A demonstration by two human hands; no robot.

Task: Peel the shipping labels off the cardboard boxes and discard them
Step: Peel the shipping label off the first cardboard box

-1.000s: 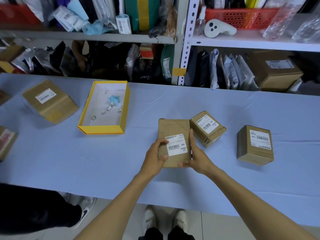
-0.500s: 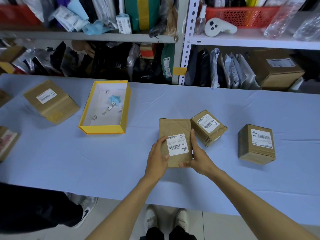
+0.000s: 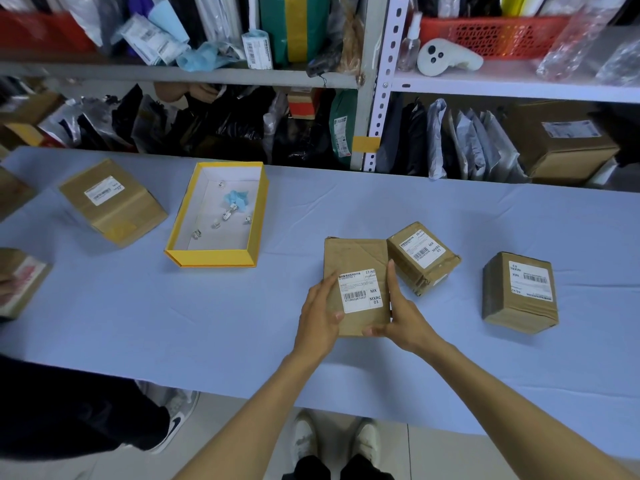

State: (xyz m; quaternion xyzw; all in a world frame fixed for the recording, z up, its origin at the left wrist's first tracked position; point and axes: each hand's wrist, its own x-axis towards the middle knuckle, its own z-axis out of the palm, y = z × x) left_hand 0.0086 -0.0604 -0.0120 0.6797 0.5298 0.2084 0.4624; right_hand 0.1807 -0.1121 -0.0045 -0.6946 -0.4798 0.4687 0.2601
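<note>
A flat cardboard box (image 3: 353,258) lies on the blue table in front of me, with a white shipping label (image 3: 360,289) on its near half. My left hand (image 3: 320,318) grips the box's left edge, thumb beside the label's lower left corner. My right hand (image 3: 401,315) holds the right edge, index finger straight along the side and thumb under the near edge. A second labelled box (image 3: 422,258) touches it on the right. A third labelled box (image 3: 519,292) stands further right.
A yellow tray (image 3: 180,237) with several crumpled scraps sits left of centre. Another labelled box (image 3: 110,202) lies at far left, and one more (image 3: 20,282) at the left edge. Shelves packed with parcels stand behind the table. A person's dark leg (image 3: 69,410) is lower left.
Both hands stay on the flat box; the view has hardly shifted. The left thumb has slid slightly toward the label's lower left corner.
</note>
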